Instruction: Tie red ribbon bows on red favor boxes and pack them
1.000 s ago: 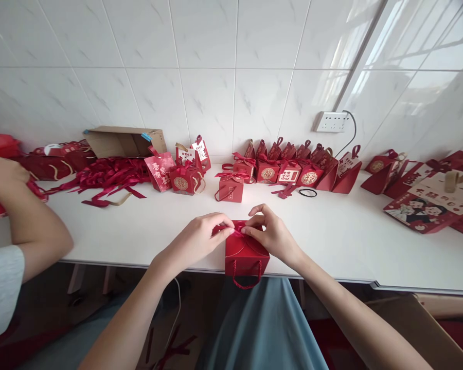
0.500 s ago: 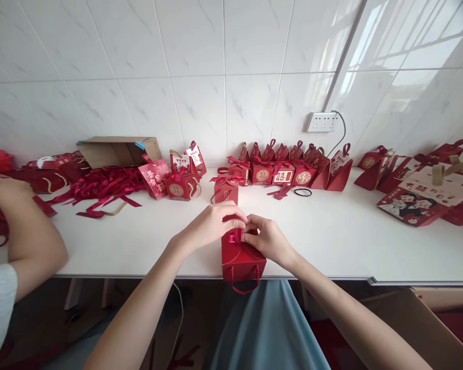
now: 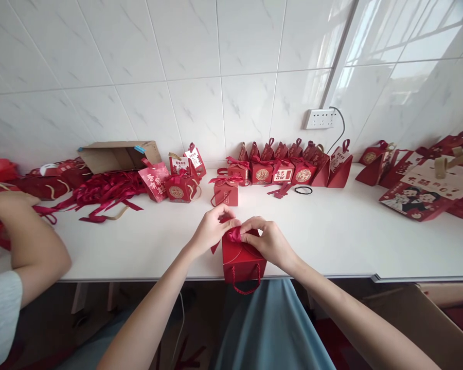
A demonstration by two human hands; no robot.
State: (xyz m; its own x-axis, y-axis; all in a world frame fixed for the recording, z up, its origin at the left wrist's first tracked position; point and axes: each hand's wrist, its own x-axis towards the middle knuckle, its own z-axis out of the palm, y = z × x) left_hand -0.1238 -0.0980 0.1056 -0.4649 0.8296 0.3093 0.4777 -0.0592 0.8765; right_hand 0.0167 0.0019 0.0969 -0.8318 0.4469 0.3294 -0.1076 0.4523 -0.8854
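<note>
A red gift box [image 3: 244, 267] with a twisted cord handle stands at the table's front edge before me. On its top, a crimson ribbon [image 3: 234, 235] is bunched between my hands, one tail hanging past the box's left side. My left hand [image 3: 215, 226] pinches the ribbon from the left, fingertips together. From the right, my right hand [image 3: 263, 236] closes thumb and fingers on the same ribbon. Just beyond stands a small red box [image 3: 227, 194] with a bow tied on top.
Small red boxes [image 3: 261, 173] line the wall, and larger ones [image 3: 412, 203] stand at the right. A ribbon pile [image 3: 104, 192] and an open cardboard box [image 3: 119, 154] lie at the left. Another person's arm [image 3: 34, 231] reaches over the table there. A black ring [image 3: 303, 190] lies near the boxes.
My left hand has moved slightly left and down. The ribbon is now gathered into a tighter bunch, and a tail shows at the box's left. The view has tilted slightly.
</note>
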